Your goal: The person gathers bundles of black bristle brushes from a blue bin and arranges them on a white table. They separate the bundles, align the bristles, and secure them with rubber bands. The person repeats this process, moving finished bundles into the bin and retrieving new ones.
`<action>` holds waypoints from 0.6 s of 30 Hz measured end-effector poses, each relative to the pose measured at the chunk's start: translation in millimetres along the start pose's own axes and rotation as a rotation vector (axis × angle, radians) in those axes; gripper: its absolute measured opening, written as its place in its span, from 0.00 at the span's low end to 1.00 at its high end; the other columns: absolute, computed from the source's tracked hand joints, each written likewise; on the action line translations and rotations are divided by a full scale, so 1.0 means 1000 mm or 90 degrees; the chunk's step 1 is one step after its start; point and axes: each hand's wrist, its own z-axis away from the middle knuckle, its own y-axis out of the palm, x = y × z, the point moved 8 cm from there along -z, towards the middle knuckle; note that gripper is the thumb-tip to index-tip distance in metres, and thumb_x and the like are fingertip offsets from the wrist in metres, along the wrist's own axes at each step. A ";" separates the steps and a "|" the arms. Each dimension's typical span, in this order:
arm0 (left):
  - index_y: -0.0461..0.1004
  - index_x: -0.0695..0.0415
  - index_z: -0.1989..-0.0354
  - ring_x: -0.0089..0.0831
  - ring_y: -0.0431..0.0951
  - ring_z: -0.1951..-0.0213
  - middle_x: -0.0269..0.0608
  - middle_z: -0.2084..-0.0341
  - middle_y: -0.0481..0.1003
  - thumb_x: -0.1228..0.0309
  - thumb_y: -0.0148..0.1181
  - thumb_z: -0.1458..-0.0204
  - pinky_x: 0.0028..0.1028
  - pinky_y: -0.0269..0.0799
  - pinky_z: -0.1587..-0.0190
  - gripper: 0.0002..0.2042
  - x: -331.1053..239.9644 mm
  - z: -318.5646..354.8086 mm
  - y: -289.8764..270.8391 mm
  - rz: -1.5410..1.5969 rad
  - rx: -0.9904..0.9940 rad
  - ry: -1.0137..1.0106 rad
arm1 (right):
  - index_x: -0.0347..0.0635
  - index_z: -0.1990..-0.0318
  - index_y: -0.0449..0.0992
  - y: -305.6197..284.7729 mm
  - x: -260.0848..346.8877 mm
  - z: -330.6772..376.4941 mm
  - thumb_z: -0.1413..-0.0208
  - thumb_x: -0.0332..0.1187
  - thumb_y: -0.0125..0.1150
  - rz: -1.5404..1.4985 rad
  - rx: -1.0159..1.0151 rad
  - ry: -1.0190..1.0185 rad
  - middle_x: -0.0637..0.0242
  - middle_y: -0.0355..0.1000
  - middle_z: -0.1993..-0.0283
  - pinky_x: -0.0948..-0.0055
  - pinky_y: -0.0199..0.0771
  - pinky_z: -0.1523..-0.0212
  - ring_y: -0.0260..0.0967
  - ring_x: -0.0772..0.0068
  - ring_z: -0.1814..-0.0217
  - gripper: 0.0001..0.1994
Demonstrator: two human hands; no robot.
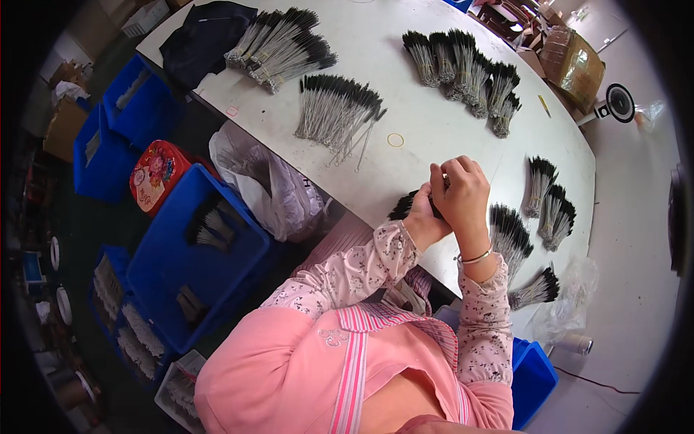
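Both my hands come together over the near edge of the white table (426,101). My left hand (425,220) is closed around a bundle of thin wire brushes (402,206), whose black bristles stick out to its left. My right hand (466,192) lies against the left one with its fingers curled over the bundle; the hands hide most of the wire stems. A fanned pile of loose wire brushes (334,112) lies to the left. Beyond my hands a yellow rubber band (395,139) rests on the tabletop.
Banded brush bundles (463,69) lie at the far side, with others (510,235) right of my hands. A larger brush heap (282,47) and dark cloth (206,40) sit far left. Blue bins (199,267) and a white bag (264,184) stand left below the table.
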 end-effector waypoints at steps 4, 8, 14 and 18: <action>0.74 0.50 0.59 0.32 0.74 0.53 0.35 0.59 0.76 0.54 0.44 0.43 0.36 0.67 0.46 0.16 -0.004 0.000 -0.001 -0.029 -0.038 0.021 | 0.39 0.80 0.70 0.004 -0.009 -0.001 0.55 0.31 0.62 -0.024 -0.027 0.009 0.60 0.67 0.77 0.62 0.69 0.72 0.67 0.56 0.74 0.09; 0.72 0.51 0.56 0.31 0.73 0.52 0.34 0.55 0.74 0.56 0.47 0.46 0.35 0.67 0.45 0.16 -0.005 -0.009 -0.009 0.001 -0.147 0.015 | 0.36 0.78 0.71 0.015 -0.042 -0.018 0.52 0.27 0.57 0.006 0.050 0.090 0.57 0.68 0.76 0.61 0.69 0.72 0.68 0.52 0.73 0.06; 0.70 0.50 0.53 0.28 0.71 0.50 0.34 0.54 0.73 0.52 0.49 0.45 0.34 0.66 0.45 0.18 0.009 0.026 0.006 -0.093 0.112 0.013 | 0.38 0.79 0.70 -0.010 0.013 0.021 0.54 0.26 0.59 -0.016 -0.022 -0.014 0.61 0.68 0.76 0.64 0.68 0.74 0.67 0.58 0.74 0.06; 0.70 0.50 0.53 0.28 0.71 0.50 0.34 0.55 0.73 0.49 0.52 0.46 0.33 0.65 0.45 0.20 0.016 0.025 -0.016 -0.109 0.100 -0.062 | 0.39 0.80 0.69 -0.025 0.016 0.036 0.55 0.25 0.61 0.013 -0.065 -0.024 0.62 0.67 0.78 0.67 0.64 0.78 0.65 0.61 0.77 0.07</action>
